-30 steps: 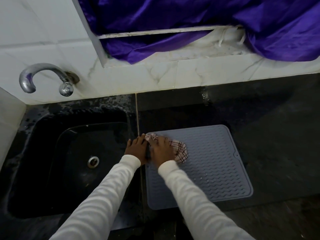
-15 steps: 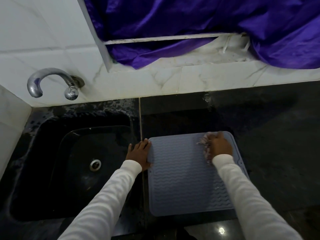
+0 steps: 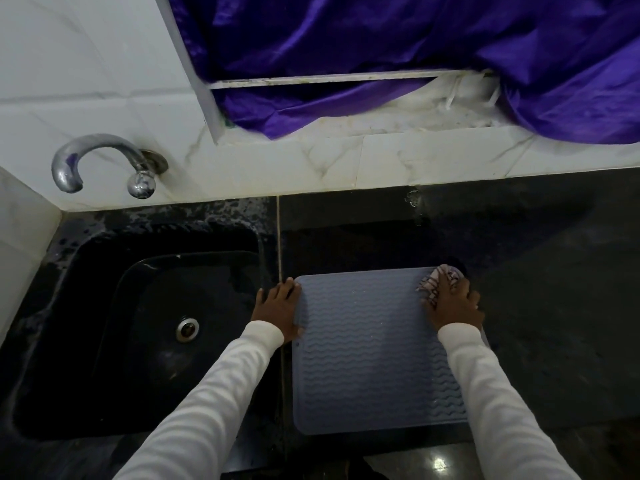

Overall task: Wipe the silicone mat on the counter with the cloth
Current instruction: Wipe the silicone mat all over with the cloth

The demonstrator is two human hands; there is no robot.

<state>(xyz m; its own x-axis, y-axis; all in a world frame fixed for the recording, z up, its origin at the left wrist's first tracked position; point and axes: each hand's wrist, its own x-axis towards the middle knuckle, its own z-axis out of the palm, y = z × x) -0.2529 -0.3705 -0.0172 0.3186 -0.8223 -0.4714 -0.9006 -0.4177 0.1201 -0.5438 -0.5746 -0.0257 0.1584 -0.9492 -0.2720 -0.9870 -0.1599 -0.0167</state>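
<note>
We see the mat point(image 3: 374, 355) flat on the counter point(image 3: 540, 306) beside the sink point(image 3: 145, 341). Left hand point(image 3: 278, 311) lies open, pinning its left edge; right hand point(image 3: 452, 304) presses the bunched cloth point(image 3: 438, 277) at the far right corner. Risk: the cloth runs off the edge, or the mat slides if the left hand lifts.

Wavy-ribbed grey-blue mat point(image 3: 367, 362), white-and-red checked cloth point(image 3: 437, 278), black worktop point(image 3: 540, 271) and sink point(image 3: 86, 306), purple sheet point(image 3: 381, 46), white sleeves point(image 3: 214, 393).
</note>
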